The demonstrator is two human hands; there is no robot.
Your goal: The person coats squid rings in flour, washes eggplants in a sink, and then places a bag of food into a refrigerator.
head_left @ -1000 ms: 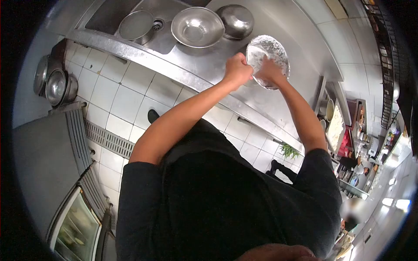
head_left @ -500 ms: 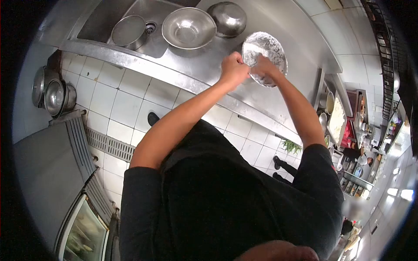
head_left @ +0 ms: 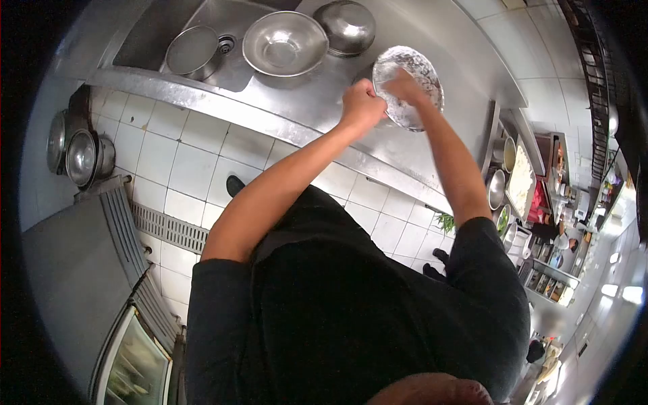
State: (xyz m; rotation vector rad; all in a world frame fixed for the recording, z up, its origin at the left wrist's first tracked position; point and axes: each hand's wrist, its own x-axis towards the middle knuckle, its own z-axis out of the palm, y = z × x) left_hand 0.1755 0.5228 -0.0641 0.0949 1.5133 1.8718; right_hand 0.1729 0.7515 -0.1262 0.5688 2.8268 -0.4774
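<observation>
Left hand [head_left: 364, 106] clasps the rim of a white-coated bowl [head_left: 426, 73], set in from the counter's [head_left: 453, 145] front edge; right hand [head_left: 403, 88] inside, blurred, finger spread indeterminable.

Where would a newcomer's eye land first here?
Probably on the white-smeared bowl on the metal counter, where the left grip holds the rim and the right grip is inside. Next, the two shiny bowls to its left: one open upward, the other upside down.
</observation>
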